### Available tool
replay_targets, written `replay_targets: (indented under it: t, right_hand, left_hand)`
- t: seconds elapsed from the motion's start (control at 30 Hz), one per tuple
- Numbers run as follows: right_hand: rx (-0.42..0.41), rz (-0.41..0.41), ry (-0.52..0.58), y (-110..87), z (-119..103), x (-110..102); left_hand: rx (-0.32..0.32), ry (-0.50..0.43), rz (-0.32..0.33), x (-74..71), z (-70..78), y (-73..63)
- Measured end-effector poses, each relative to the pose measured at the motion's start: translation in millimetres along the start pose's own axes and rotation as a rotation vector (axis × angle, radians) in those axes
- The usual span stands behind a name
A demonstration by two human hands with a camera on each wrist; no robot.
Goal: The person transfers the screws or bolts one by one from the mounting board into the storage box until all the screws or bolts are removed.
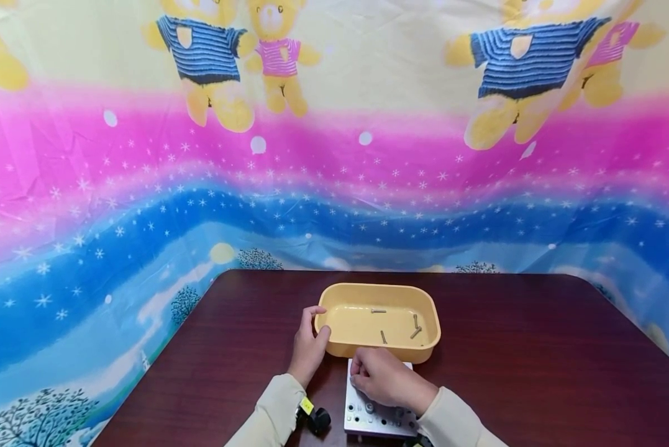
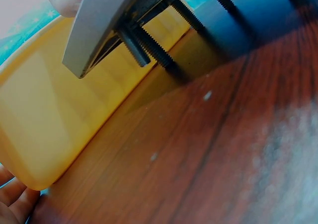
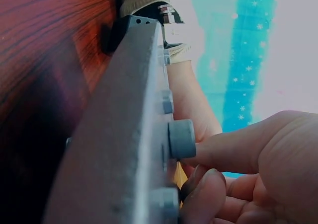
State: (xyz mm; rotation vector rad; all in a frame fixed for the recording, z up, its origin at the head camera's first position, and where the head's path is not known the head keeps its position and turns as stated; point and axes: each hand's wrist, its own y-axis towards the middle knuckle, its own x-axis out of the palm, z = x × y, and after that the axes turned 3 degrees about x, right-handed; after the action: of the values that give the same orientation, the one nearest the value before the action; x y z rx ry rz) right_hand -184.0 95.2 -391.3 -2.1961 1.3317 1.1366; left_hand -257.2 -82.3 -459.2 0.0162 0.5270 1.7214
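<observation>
A silver metal plate (image 1: 370, 424) with holes and several bolts lies near the table's front. My right hand (image 1: 381, 375) is over its far left part, and its curled fingers hide what is below them. From the right wrist view, the thumb and a fingertip pinch at a round bolt head (image 3: 182, 138) standing up from the plate. Threaded bolt shanks (image 2: 155, 47) stick out beneath the plate in the left wrist view. My left hand (image 1: 309, 344) grips the left end of a yellow plastic tray (image 1: 379, 351), with thumb and fingers bent around its rim.
Several loose bolts (image 1: 383, 337) lie inside the tray, just beyond the plate. The dark red wooden table (image 1: 245, 347) extends to both sides. A printed curtain (image 1: 334, 155) with bears hangs behind the table's far edge.
</observation>
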Motion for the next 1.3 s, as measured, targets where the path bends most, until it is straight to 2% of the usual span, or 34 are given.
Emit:
replay_targets:
  t: [0.33, 0.7, 1.0, 1.3]
  right_hand:
    - [0.003, 0.01, -0.036, 0.8, -2.3, 1.1]
    - [0.001, 0.032, -0.002, 2.7, -0.6, 2.7]
    - [0.066, 0.021, 0.031, 4.3, 1.4, 2.0]
    - [0.085, 0.012, 0.049, 6.1, 0.4, 0.2]
  left_hand:
    - [0.008, 0.001, -0.006, -1.8, 0.3, 1.2]
    - [0.004, 0.011, 0.005, -2.1, -0.6, 1.2]
    - [0.008, 0.006, 0.011, -1.7, 0.1, 1.0]
    - [0.013, 0.002, -0.002, -0.6, -1.2, 1.4]
